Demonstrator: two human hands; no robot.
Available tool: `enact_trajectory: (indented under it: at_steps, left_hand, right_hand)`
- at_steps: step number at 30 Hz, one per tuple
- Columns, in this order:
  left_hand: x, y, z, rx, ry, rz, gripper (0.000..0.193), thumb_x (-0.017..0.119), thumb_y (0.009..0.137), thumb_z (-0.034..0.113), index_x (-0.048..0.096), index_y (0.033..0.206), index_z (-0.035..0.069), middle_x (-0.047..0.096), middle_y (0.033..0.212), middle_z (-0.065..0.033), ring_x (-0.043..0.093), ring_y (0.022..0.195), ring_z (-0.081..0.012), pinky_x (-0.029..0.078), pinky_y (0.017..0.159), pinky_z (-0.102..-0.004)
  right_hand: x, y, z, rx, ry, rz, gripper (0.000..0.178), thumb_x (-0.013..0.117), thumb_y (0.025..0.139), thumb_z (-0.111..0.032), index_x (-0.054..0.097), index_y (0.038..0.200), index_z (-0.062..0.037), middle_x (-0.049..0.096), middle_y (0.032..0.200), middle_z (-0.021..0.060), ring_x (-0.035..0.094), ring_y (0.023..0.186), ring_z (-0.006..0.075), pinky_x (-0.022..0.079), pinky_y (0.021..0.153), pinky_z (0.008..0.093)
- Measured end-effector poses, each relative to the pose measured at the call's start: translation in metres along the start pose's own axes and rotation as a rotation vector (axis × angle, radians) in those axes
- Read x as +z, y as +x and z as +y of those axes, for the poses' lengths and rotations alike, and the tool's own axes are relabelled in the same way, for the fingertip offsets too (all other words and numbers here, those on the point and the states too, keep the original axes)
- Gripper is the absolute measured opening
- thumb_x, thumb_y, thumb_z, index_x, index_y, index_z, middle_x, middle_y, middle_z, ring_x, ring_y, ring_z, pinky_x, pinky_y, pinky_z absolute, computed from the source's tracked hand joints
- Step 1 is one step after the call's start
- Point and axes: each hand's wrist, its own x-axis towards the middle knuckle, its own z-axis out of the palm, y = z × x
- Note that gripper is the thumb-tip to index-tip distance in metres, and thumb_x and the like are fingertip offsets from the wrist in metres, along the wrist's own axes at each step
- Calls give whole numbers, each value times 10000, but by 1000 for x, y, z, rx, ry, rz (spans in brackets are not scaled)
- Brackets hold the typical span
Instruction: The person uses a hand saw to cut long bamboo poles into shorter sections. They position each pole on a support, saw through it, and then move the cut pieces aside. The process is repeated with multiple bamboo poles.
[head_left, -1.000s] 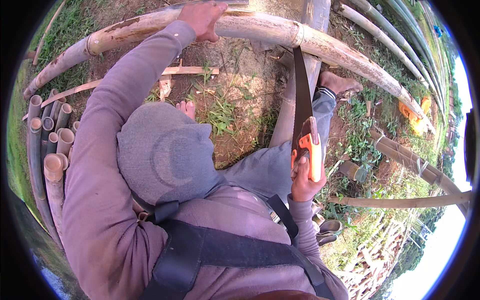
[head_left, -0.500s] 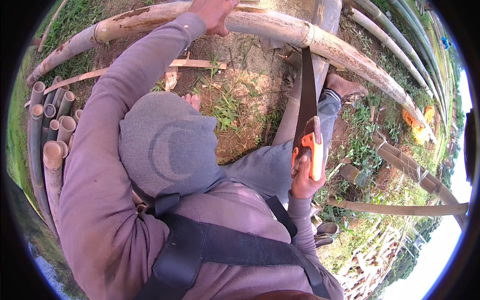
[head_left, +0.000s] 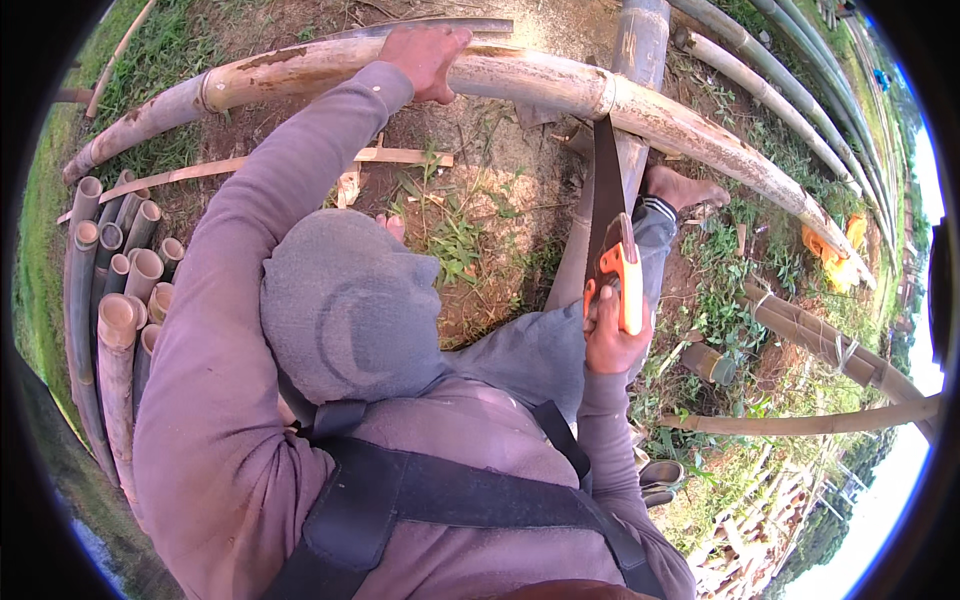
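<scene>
A long pale bamboo pole stretches across the far side, resting over a grey bamboo pole that runs away from me. My left hand grips the pale pole from above, thumb on the near side. In my right hand is a handsaw, held by its orange handle. Its dark blade points away from me and meets the pale pole right beside a node. How deep the blade sits in the bamboo I cannot tell.
Several cut bamboo lengths stand bundled at the left. More long poles lie at the far right, near a yellow-orange cloth or bag. My bare foot is close to the blade. A short bamboo piece lies to the right.
The saw has slid away from me across the pale pole, leaving less blade on the near side. My left hand keeps its hold. The whole view has shifted slightly.
</scene>
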Motion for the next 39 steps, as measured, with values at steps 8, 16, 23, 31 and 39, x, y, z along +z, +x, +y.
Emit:
enact_trajectory:
  at_steps: [8, 16, 23, 31, 39]
  left_hand:
    - [-10, 17, 13, 67, -4, 65, 943, 920, 686, 365, 492, 1495, 137, 653, 1365, -126, 652, 1224, -366, 516, 1031, -526]
    - [-8, 4, -6, 0, 1, -27, 954, 921, 686, 392, 493, 1497, 132, 636, 1389, -129, 647, 1250, -333, 537, 1045, -476]
    - [2, 10, 8, 36, 34, 42, 950, 918, 684, 386, 484, 1500, 167, 625, 1401, -109, 631, 1266, -335, 493, 1080, -504]
    - [12, -12, 7, 37, 5, -78, 958, 926, 662, 380, 501, 1486, 140, 637, 1373, -123, 647, 1228, -336, 501, 1050, -495]
    - [-14, -66, -7, 133, -109, 14, 928, 927, 609, 365, 556, 1422, 114, 706, 1220, -125, 701, 1107, -328, 555, 922, -474]
  right_hand:
    - [62, 143, 25, -144, 154, -26, 90, 720, 991, -70, 668, 1009, 0, 662, 747, 6, 607, 612, 70, 464, 517, 245]
    - [4, 8, 17, -112, -27, -1, 127, 679, 1017, -71, 613, 1084, 13, 598, 664, 10, 534, 492, 67, 429, 442, 227]
    - [51, 99, 42, 60, 80, 25, 100, 716, 998, -75, 668, 998, 13, 668, 765, 21, 587, 629, 69, 473, 556, 250]
    - [46, 47, 81, -260, -7, 108, 174, 793, 939, -86, 653, 975, 12, 635, 745, 25, 555, 583, 119, 487, 571, 316]
    - [28, 9, 88, -155, -447, -261, 412, 858, 876, -225, 567, 1072, -8, 638, 889, 156, 645, 796, 314, 521, 735, 440]
